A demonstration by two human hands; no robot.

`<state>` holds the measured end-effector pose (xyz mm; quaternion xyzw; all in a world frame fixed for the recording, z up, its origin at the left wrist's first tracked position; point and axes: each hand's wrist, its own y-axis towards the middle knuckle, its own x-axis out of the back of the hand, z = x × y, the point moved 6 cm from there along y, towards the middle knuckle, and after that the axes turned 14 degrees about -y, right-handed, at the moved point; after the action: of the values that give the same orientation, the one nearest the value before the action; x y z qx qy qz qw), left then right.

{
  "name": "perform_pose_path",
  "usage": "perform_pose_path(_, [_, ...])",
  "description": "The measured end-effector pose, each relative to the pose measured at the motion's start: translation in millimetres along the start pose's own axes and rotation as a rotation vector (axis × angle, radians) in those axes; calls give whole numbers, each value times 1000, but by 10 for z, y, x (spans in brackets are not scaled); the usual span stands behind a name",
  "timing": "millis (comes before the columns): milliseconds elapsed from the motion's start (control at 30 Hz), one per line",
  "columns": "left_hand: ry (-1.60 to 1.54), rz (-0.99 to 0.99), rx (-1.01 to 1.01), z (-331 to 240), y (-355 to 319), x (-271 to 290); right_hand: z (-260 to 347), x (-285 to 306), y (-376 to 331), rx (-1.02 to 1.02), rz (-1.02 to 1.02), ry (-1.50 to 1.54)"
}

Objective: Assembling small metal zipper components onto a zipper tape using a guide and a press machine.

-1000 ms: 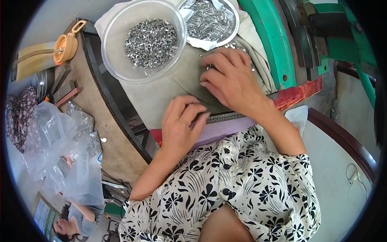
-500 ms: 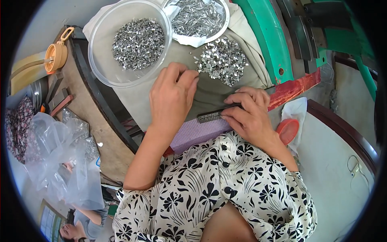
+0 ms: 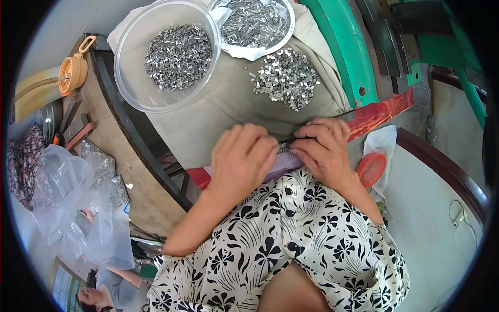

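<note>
My right hand [image 3: 328,155] pinches one end of a dark, narrow slotted strip [image 3: 284,147], fingers closed round it. The strip lies over a purple checked cloth pad [image 3: 283,164] close to my body. My left hand [image 3: 240,162] is above the strip's other end, its fingers curled and pressed together, slightly smeared by motion. Whatever its fingertips hold is hidden, and the hand covers much of the strip. Beyond my hands, a loose pile of small shiny metal pieces [image 3: 287,80] rests on the grey-beige cloth [image 3: 208,122].
A clear plastic tub [image 3: 120,78] of small metal bits stands at the far left of the cloth. Beside it, a white bowl [image 3: 292,23] holds slim metal pins. Green machine frame [image 3: 349,49] and a red board [image 3: 382,115] border the right. Another person [image 3: 112,291] sits lower left.
My left hand has come from beside the metal pile back toward me and right, now over the strip. My right hand stays nearly still, holding the strip.
</note>
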<state>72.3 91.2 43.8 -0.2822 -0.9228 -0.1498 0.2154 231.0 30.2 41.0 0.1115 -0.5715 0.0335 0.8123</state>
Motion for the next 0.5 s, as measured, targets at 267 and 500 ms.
perform_pose_path(267, [15,25,-11,11,-152,-217,10,-88,-8,-4,-50,45])
perform_pose_path(500, [23,25,0,2,-206,-212,12,-82,-17,-7,-64,67])
